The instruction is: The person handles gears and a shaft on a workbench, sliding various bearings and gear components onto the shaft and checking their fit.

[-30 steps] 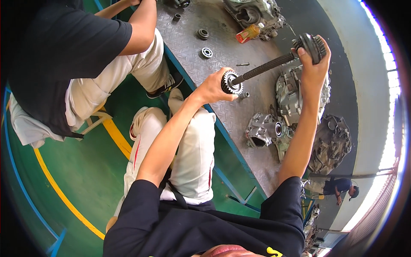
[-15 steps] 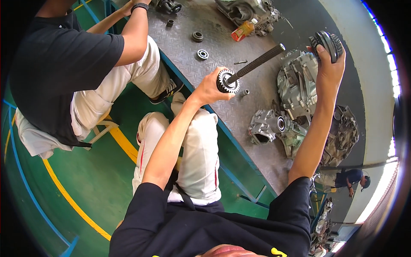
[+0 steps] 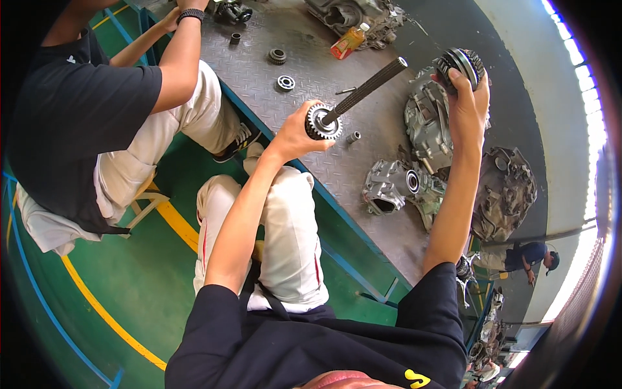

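My left hand is closed round the geared end of a long splined gear shaft. The bare shaft slants up to the right from a toothed gear beside my fingers. Raised at the right, my right hand grips a dark gear assembly with a smooth grooved ring between toothed rims. This assembly is apart from the shaft's free tip. Beyond my right hand lies a grey gearbox casing, partly hidden by hand and forearm. A small metal sleeve stands on the bench near my left hand.
On the steel-plate bench lie a bearing, a small gear, a dark bushing and a juice bottle. More castings sit at the right. A co-worker sits at my left; another person stands far right.
The bench and everything on it have shifted slightly left in the view. Both hands keep their holds, and the shaft and gear assembly remain apart.
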Tool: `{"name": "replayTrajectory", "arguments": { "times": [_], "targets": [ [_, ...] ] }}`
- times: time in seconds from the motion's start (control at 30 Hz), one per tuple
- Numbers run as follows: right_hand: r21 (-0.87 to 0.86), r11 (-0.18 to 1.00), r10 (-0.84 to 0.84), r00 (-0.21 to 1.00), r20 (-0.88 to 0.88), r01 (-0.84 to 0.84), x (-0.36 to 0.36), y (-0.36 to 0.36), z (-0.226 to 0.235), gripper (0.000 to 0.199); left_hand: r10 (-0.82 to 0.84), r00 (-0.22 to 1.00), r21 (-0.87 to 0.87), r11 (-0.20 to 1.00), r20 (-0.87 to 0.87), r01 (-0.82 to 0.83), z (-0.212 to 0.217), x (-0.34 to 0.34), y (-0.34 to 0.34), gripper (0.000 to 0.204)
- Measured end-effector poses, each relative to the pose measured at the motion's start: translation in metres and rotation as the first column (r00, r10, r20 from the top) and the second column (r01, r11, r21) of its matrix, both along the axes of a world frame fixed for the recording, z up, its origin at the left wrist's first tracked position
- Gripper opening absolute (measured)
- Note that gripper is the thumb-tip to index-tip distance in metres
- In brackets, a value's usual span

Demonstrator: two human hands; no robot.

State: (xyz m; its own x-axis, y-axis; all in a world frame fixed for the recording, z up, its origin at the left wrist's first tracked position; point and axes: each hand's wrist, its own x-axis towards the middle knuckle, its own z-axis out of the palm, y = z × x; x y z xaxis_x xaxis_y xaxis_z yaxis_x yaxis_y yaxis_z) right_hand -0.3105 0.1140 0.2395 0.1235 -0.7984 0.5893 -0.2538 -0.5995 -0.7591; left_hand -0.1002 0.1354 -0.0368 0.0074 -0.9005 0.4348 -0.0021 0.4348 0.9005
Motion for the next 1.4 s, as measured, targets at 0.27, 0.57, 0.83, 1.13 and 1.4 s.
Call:
{"name": "replayTrajectory", "arguments": {
  "times": [0.27,0.57,0.83,1.13,1.4],
  "targets": [
    [0.152,0.981,0.103,0.990,0.097,-0.117,-0.010,-0.001,-0.006,0.037,-0.013,1.000,-0.015,1.000,0.002,0.013,0.002,0.002,0.001,0.086],
    [0.156,0.986,0.044,0.997,0.057,-0.053,-0.013,0.003,-0.016,0.037,0.014,1.000,-0.009,1.000,0.005,-0.014,0.000,0.001,0.001,0.084],
    [0.147,0.988,0.046,0.999,0.028,-0.050,-0.013,0.009,-0.017,0.041,-0.006,1.000,-0.009,1.000,-0.022,0.006,-0.002,-0.001,-0.001,0.082],
    [0.140,0.990,0.026,0.998,0.050,-0.032,-0.009,0.021,-0.012,0.040,-0.061,0.998,0.005,0.998,0.032,0.061,-0.008,0.000,-0.005,0.080],
    [0.112,0.994,-0.011,1.000,-0.015,0.012,-0.010,0.022,-0.014,0.040,-0.349,0.735,0.056,0.918,0.581,0.392,-0.002,0.007,-0.016,0.065]
  ]
}}
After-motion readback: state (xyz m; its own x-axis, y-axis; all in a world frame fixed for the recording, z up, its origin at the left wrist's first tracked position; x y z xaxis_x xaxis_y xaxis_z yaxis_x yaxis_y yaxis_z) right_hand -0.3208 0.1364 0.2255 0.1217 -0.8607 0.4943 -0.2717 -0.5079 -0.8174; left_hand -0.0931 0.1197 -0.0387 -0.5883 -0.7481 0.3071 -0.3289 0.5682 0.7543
